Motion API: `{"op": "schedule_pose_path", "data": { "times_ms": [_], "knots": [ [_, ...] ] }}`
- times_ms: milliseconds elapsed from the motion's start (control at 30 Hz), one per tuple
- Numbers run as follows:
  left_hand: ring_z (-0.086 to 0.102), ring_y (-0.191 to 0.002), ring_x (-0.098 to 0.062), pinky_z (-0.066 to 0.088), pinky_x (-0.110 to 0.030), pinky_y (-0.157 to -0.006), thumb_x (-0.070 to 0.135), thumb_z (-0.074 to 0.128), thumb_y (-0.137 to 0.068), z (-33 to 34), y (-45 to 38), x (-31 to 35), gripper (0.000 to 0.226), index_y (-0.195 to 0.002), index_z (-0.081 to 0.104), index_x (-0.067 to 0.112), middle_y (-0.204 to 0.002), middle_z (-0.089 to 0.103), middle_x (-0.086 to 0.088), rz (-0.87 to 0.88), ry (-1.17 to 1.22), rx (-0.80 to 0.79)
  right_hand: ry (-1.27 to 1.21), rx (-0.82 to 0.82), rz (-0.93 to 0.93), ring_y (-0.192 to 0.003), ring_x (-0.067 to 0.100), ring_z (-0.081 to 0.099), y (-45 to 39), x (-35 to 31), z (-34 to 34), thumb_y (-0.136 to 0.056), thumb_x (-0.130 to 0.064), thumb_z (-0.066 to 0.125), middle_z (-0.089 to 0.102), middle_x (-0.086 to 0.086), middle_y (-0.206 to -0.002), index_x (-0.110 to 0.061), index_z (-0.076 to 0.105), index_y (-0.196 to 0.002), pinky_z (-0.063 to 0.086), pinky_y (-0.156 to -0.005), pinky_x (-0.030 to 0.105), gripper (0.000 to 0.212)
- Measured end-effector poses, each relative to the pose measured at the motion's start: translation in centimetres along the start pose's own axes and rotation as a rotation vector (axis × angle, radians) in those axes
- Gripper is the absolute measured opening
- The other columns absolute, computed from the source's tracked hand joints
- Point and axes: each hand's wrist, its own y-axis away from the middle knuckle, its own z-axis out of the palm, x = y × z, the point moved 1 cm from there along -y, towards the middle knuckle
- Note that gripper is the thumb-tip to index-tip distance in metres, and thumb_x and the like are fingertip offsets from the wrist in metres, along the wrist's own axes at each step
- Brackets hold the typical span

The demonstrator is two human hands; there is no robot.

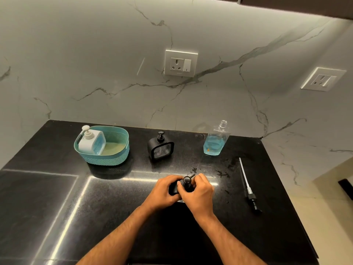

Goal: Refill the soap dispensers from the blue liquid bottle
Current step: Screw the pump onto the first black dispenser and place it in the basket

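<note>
A black soap dispenser [174,188] stands on the black counter [114,207] near the front middle. My left hand [164,190] grips its body. My right hand [200,190] curls round its black pump head [186,180]. A second black dispenser [160,147] stands farther back. A clear bottle [214,142] with blue liquid, cap off, stands at the back right. A white-and-blue dispenser [91,142] sits in a teal basket [114,157] at the back left.
A loose black pump with a long clear tube [248,186] lies on the counter to the right. Small drops of liquid [221,174] lie behind my hands. Two wall sockets [180,63] are on the marble backsplash. The counter edge drops off at the right.
</note>
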Motion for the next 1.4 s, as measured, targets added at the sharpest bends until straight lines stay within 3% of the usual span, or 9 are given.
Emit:
{"op": "schedule_pose_path", "data": {
  "times_ms": [200, 433, 633, 767, 900, 1033, 1167, 1267, 1400],
  "knots": [
    [0.067, -0.112, -0.002, 0.055, -0.033, -0.097, 0.032, 0.087, -0.081, -0.2, -0.1, -0.2, 0.054, -0.130, 0.069, 0.019, -0.121, 0.073, 0.013, -0.024, 0.020, -0.026, -0.076, -0.206, -0.135, -0.069, -0.001, 0.052, -1.1, 1.1, -1.5, -0.068, -0.033, 0.090, 0.046, -0.023, -0.078, -0.036, 0.051, -0.075, 0.036, -0.062, 0.007, 0.040],
    [0.067, -0.111, -0.002, 0.055, -0.033, -0.097, 0.033, 0.090, -0.080, -0.3, -0.1, 0.0, 0.056, -0.130, 0.069, 0.019, -0.121, 0.073, 0.012, -0.035, 0.021, -0.030, -0.108, -0.104, -0.106, -0.061, 0.006, 0.053, -1.0, 1.2, -0.9, -0.067, -0.026, 0.093, 0.053, -0.015, -0.072, -0.019, 0.066, -0.065, 0.037, -0.054, 0.011, 0.028],
    [0.067, -0.112, -0.002, 0.054, -0.033, -0.097, 0.027, 0.086, -0.080, -0.1, 0.1, 0.6, 0.053, -0.129, 0.069, 0.018, -0.122, 0.073, 0.011, -0.024, -0.005, 0.008, -0.055, -0.146, -0.071, -0.081, 0.002, 0.057, -0.3, 1.0, -0.8, -0.072, -0.036, 0.089, 0.052, -0.020, -0.088, -0.025, 0.065, -0.082, 0.044, -0.070, 0.012, 0.029],
    [0.064, -0.117, -0.004, 0.051, -0.029, -0.102, 0.026, 0.079, -0.080, 0.1, 0.9, 0.7, 0.056, -0.134, 0.064, 0.019, -0.129, 0.069, 0.010, -0.015, -0.031, 0.003, -0.031, -0.178, -0.035, -0.107, 0.000, 0.056, 0.6, 2.1, -1.8, -0.068, -0.057, 0.085, 0.050, -0.022, -0.112, -0.029, 0.066, -0.121, 0.045, -0.091, 0.012, 0.064],
    [0.057, -0.131, -0.007, 0.044, -0.030, -0.115, 0.025, 0.073, -0.078, -0.2, 2.5, -0.1, 0.070, -0.146, 0.056, 0.019, -0.141, 0.062, 0.010, -0.074, -0.060, -0.026, -0.055, -0.128, 0.119, -0.098, -0.002, 0.061, 1.5, 2.8, -2.6, -0.059, -0.067, 0.089, 0.056, -0.020, -0.106, -0.032, 0.065, -0.113, 0.050, -0.077, 0.010, 0.068],
    [0.061, -0.121, 0.003, 0.050, -0.021, -0.104, 0.029, 0.079, -0.074, -0.6, 3.5, -0.1, 0.068, -0.140, 0.061, 0.023, -0.130, 0.066, 0.016, -0.107, -0.023, -0.010, -0.212, -0.096, 0.209, -0.096, 0.004, 0.066, 1.5, 3.1, -2.4, -0.061, -0.039, 0.098, 0.064, -0.012, -0.101, -0.026, 0.066, -0.101, 0.057, -0.081, 0.017, 0.053],
    [0.064, -0.111, 0.004, 0.060, -0.019, -0.089, 0.027, 0.089, -0.072, -0.7, 3.8, -0.2, 0.060, -0.128, 0.065, 0.030, -0.122, 0.066, 0.018, -0.194, 0.038, 0.016, -0.230, -0.186, 0.185, -0.099, 0.000, 0.070, 1.9, 3.1, -1.7, -0.082, -0.020, 0.086, 0.073, -0.018, -0.099, -0.033, 0.073, -0.099, 0.056, -0.088, 0.018, 0.025],
    [0.066, -0.104, -0.001, 0.062, -0.022, -0.081, 0.017, 0.093, -0.069, -0.5, 3.8, -0.2, 0.053, -0.114, 0.067, 0.028, -0.112, 0.068, 0.017, -0.246, 0.048, 0.050, -0.262, -0.240, 0.167, -0.102, -0.001, 0.070, 2.6, 2.8, -1.3, -0.087, -0.021, 0.082, 0.074, -0.022, -0.103, -0.037, 0.072, -0.108, 0.058, -0.089, 0.024, 0.028],
    [0.067, -0.092, -0.004, 0.059, -0.025, -0.077, 0.019, 0.093, -0.066, 0.0, 3.8, 0.0, 0.042, -0.098, 0.066, 0.022, -0.097, 0.069, 0.015, -0.274, 0.039, 0.078, -0.283, -0.242, 0.143, -0.102, 0.001, 0.070, 3.3, 2.3, -1.0, -0.077, -0.041, 0.087, 0.071, -0.022, -0.109, -0.032, 0.074, -0.115, 0.056, -0.084, 0.015, 0.041]
  ]
}}
